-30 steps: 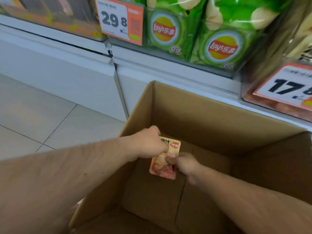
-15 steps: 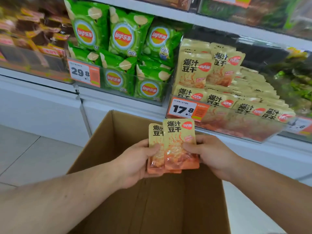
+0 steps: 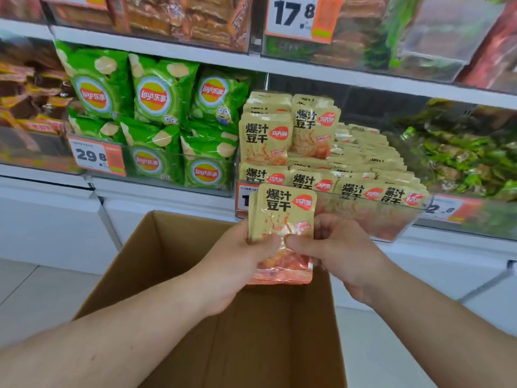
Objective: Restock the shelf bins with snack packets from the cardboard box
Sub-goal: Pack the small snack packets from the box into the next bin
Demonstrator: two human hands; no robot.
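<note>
Gripping a stack of snack packets point(image 3: 284, 219), left hand point(image 3: 237, 264) and right hand point(image 3: 333, 253) curl fingers around it above the cardboard box point(image 3: 156, 247).

Both bare forearms reach forward from the lower corners, converging toward centre. Left hand point(image 3: 237, 264): palm turned inward, thumb pressed across the front of a small upright stack of flat beige-and-orange foil snack packets point(image 3: 284, 219), fingers hidden behind the stack. Right hand point(image 3: 341, 256): thumb laid on the stack's front face, tip almost meeting the left thumb; fingers curled round the stack's right edge, knuckles toward the camera. Wrists roughly level, left wrist slightly bent, hands held at about the same height
</note>
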